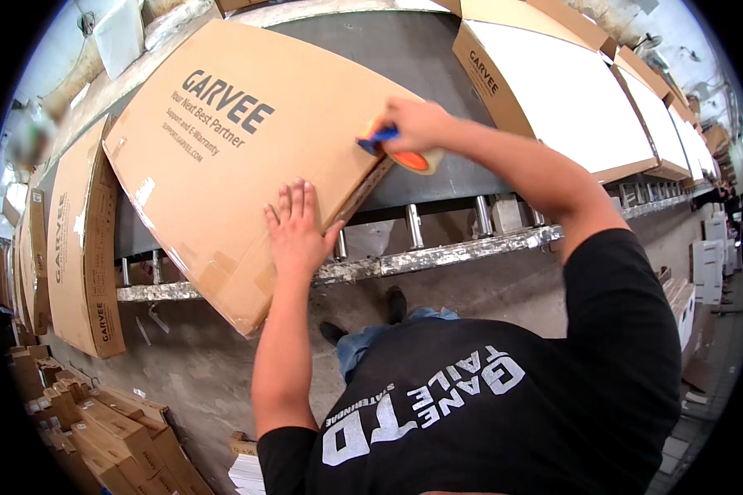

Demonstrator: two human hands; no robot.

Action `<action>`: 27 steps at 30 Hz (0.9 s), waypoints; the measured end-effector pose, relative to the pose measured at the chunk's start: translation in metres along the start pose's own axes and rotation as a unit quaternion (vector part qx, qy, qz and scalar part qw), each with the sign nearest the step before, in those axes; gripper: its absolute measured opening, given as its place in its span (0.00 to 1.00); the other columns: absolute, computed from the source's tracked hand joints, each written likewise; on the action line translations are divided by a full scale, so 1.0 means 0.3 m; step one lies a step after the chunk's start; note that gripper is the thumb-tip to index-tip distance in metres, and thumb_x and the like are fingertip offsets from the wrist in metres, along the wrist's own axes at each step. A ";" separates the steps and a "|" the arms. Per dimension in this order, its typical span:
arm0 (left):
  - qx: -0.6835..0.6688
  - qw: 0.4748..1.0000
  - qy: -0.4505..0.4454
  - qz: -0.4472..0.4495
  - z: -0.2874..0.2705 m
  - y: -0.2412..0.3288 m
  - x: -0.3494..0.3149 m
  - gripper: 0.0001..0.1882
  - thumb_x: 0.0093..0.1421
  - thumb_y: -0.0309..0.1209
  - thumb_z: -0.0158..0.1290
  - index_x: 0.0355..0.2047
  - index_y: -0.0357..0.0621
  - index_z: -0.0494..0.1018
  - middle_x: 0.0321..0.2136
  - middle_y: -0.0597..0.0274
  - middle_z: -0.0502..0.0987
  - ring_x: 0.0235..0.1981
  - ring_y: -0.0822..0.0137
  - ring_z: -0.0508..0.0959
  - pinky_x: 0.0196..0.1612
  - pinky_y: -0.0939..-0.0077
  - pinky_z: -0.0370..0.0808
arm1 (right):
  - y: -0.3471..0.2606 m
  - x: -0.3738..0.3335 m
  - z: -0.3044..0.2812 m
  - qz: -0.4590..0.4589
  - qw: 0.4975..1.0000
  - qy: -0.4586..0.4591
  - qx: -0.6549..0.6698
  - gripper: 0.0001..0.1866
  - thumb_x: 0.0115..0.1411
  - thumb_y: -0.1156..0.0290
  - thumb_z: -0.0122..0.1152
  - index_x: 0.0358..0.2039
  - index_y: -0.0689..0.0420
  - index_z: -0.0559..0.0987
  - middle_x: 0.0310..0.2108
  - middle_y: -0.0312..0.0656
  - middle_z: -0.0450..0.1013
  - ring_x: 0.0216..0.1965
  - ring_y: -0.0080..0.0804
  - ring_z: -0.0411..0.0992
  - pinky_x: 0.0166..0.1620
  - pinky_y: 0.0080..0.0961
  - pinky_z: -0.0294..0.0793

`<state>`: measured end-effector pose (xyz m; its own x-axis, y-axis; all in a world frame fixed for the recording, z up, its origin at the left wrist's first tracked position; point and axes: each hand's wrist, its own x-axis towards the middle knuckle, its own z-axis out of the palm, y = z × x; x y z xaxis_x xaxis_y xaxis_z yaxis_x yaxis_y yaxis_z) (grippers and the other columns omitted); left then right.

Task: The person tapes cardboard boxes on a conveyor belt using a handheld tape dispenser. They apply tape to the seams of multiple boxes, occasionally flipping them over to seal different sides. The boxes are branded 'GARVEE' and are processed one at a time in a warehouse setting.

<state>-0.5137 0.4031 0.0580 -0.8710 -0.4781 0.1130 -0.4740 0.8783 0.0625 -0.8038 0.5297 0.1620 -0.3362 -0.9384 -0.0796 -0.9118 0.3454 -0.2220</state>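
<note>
A large flat brown cardboard box [272,177] lies askew across the dark conveyor belt, one corner jutting over the near rail. My left hand [297,231] rests flat on its top near the close edge, fingers spread. At the box's right-hand edge, my right hand [418,128] is closed around a tape dispenser [377,139] with a blue front and an orange-cored roll of tape. The dispenser's blue end is at the edge of the box. Slight blur hides whether the tape touches the cardboard. Clear tape shows at the box's near corner.
The conveyor belt [371,58] runs left to right, with a worn metal rail [454,247] along its near side. An open box with a white panel [553,91] stands at right, others beyond. Closed boxes [78,239] stand at left. Stacked cartons [124,433] sit at lower left.
</note>
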 end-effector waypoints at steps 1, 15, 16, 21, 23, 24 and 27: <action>0.000 1.000 -0.008 -0.006 -0.010 -0.015 -0.009 0.49 0.60 0.59 0.57 0.72 0.42 0.56 0.74 0.55 0.56 0.75 0.49 0.52 0.73 0.38 0.48 | 0.025 -0.036 0.030 0.004 1.000 -0.023 -0.005 0.24 0.53 0.51 0.62 0.50 0.41 0.85 0.48 0.42 0.74 0.48 0.45 0.78 0.53 0.40 0.78; -0.046 0.997 -0.047 -0.036 -0.053 -0.147 -0.162 0.55 0.54 0.53 0.65 0.73 0.40 0.51 0.75 0.51 0.52 0.76 0.48 0.50 0.74 0.37 0.46 | -0.147 -0.227 0.247 0.032 0.986 -0.057 -0.156 0.20 0.53 0.59 0.66 0.46 0.47 0.86 0.49 0.40 0.72 0.48 0.45 0.74 0.50 0.41 0.79; -0.030 0.996 -0.055 -0.056 -0.081 -0.188 -0.249 0.56 0.54 0.53 0.65 0.73 0.40 0.50 0.75 0.51 0.52 0.76 0.48 0.49 0.74 0.37 0.46 | -0.180 -0.252 0.189 0.045 0.992 -0.065 -0.094 0.21 0.53 0.57 0.66 0.48 0.45 0.86 0.49 0.40 0.73 0.49 0.44 0.75 0.51 0.40 0.78; -0.004 0.994 -0.042 -0.096 -0.111 -0.284 -0.447 0.58 0.53 0.56 0.65 0.73 0.37 0.50 0.74 0.48 0.52 0.76 0.47 0.50 0.73 0.36 0.47 | -0.570 -0.272 -0.066 -0.046 0.992 -0.108 0.042 0.24 0.52 0.52 0.63 0.49 0.44 0.86 0.48 0.42 0.75 0.50 0.43 0.77 0.53 0.39 0.77; -0.007 0.993 -0.052 -0.107 -0.136 -0.281 -0.422 0.59 0.52 0.57 0.65 0.74 0.38 0.49 0.75 0.48 0.51 0.76 0.46 0.48 0.74 0.37 0.45 | -0.711 -0.211 -0.089 -0.085 0.995 -0.033 0.038 0.23 0.52 0.52 0.63 0.47 0.46 0.86 0.47 0.43 0.75 0.49 0.43 0.77 0.52 0.38 0.77; -0.012 0.993 -0.053 -0.100 -0.139 -0.283 -0.424 0.60 0.53 0.58 0.65 0.74 0.36 0.49 0.75 0.47 0.51 0.76 0.46 0.47 0.74 0.37 0.44 | -0.754 -0.170 -0.071 -0.101 0.993 0.022 0.051 0.23 0.52 0.53 0.63 0.47 0.46 0.86 0.46 0.43 0.76 0.47 0.44 0.78 0.52 0.38 0.77; -0.026 0.997 -0.023 -0.070 -0.103 -0.280 -0.413 0.60 0.53 0.58 0.64 0.73 0.34 0.48 0.75 0.47 0.51 0.76 0.45 0.48 0.74 0.36 0.45 | -0.770 -0.116 0.067 -0.028 0.999 -0.025 0.013 0.21 0.52 0.52 0.63 0.45 0.43 0.86 0.44 0.42 0.75 0.44 0.47 0.78 0.48 0.42 0.78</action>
<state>-0.3619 0.3884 0.0696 -0.8026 -0.5941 0.0531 -0.5849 0.8014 0.1255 -0.5766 0.4826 0.1966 -0.2719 -0.9553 -0.1156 -0.9219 0.2931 -0.2534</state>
